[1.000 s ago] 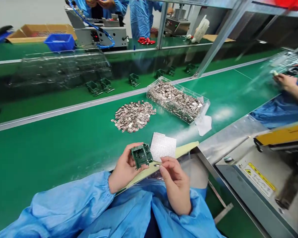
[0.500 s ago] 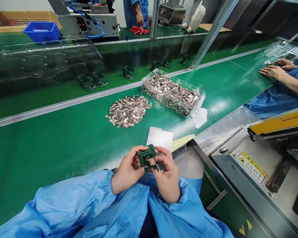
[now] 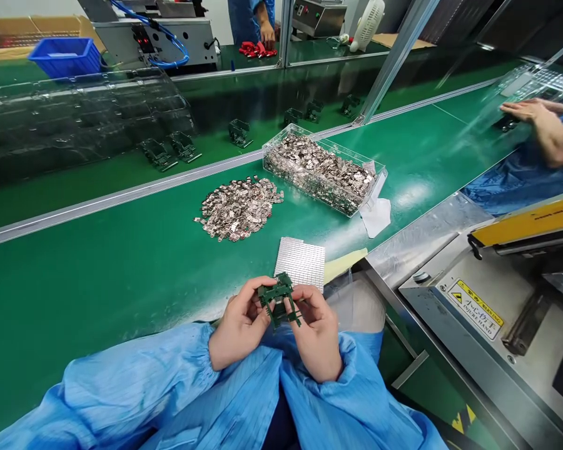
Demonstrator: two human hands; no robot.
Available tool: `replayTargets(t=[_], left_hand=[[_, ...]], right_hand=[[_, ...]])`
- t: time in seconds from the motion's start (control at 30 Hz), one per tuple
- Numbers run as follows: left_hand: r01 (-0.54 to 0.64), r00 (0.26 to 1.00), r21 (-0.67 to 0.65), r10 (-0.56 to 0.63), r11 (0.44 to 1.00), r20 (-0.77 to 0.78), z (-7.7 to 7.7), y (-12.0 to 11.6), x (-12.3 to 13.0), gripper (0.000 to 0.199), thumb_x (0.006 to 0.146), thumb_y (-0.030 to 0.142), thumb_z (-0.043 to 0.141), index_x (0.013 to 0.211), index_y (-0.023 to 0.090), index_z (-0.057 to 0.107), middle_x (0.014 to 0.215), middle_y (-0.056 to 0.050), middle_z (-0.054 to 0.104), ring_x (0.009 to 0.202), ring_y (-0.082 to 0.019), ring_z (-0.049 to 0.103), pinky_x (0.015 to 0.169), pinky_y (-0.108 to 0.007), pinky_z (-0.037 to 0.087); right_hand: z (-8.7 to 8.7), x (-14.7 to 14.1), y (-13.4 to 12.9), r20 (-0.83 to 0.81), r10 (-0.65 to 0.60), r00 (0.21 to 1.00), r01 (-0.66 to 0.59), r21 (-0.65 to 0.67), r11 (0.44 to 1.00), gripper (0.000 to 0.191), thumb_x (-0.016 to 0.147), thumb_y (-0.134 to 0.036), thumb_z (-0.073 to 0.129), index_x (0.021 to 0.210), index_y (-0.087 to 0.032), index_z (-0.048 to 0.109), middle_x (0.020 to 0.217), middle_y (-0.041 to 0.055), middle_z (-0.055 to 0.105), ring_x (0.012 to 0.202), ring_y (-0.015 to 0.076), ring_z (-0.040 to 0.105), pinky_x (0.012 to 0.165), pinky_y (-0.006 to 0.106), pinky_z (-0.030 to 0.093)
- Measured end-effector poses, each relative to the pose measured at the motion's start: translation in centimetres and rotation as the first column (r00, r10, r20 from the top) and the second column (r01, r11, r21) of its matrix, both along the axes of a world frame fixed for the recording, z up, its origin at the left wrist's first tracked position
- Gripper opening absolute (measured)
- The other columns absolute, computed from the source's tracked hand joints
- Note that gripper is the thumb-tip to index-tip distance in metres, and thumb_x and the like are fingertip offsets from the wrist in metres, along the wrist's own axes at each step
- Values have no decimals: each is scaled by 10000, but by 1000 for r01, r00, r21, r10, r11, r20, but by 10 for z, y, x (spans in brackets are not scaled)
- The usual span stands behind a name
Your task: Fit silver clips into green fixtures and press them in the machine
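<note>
Between my two hands is a dark green plastic frame [image 3: 278, 292] with an open middle and thin prongs. My left hand [image 3: 241, 326] grips its left side, fingers on top and thumb below. My right hand [image 3: 316, 331] pinches its right side, with the thumb at the front opening. Just beyond the hands lies a silvery block of small metal pieces in rows [image 3: 301, 259], partly covered by my fingers. Further off, a loose pile of small metal clips [image 3: 238, 209] lies on the green bench [image 3: 122, 262]. Whether a clip is in my fingers is hidden.
A clear box [image 3: 323, 169] full of metal clips stands behind the pile. Several green frames [image 3: 239, 132] sit beyond the metal rail. To my right is a machine with a warning label [image 3: 476, 311]. At far right are a co-worker's hands [image 3: 537, 122]; another person's hand [image 3: 266, 32] is at the back.
My hands keep hold of the green frame; the right fingers have shifted slightly on it. The co-worker's hands at right have lifted and moved. The whole view has shifted a little.
</note>
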State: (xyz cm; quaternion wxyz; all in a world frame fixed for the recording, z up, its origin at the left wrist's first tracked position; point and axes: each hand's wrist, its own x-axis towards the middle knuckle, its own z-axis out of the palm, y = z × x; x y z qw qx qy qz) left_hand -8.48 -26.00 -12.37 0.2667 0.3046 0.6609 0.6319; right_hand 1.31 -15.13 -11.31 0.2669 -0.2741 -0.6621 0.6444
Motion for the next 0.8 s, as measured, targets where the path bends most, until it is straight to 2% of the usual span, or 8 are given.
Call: replayTargets(t=[0.27, 0.53, 0.7, 0.8], left_hand=[[-10, 1000, 0, 10, 1000, -10, 7, 2, 4, 244, 904, 278, 575, 1134, 203, 545, 780, -3, 602, 627, -108, 545, 551, -191, 462], [34, 999, -31, -33, 999, 31, 8, 2, 15, 264, 889, 232, 588, 1147, 193, 541, 831, -14, 639, 680, -105, 582, 600, -179, 483], [146, 989, -88, -142, 985, 49, 10, 3, 24, 291, 907, 301, 593, 1169, 183, 547, 853, -33, 660, 693, -117, 608, 622, -194, 500], [178, 984, -58, -178, 982, -8, 14, 15, 14, 287, 922, 287, 571, 1191, 190, 548, 883, -36, 661, 708, -116, 608, 634, -197, 499]], right_hand=[[3, -3, -2, -74, -74, 995, 62, -145, 988, 145, 756, -278, 735, 718, -195, 622, 757, 20, 599, 695, 160, 587, 628, 267, 513], [0, 11, -4, -81, -95, 992, 72, -252, 965, 228, 726, -323, 806, 709, -190, 621, 741, 19, 611, 699, 159, 577, 638, 263, 496], [-7, 30, -4, -93, -146, 985, 121, -234, 965, 252, 755, -373, 786, 713, -191, 617, 725, 10, 602, 670, 145, 560, 594, 238, 477], [-17, 41, 12, -16, -220, 975, 214, -165, 963, 257, 822, -438, 721, 808, -197, 633, 749, 21, 636, 676, 149, 578, 614, 247, 490]])
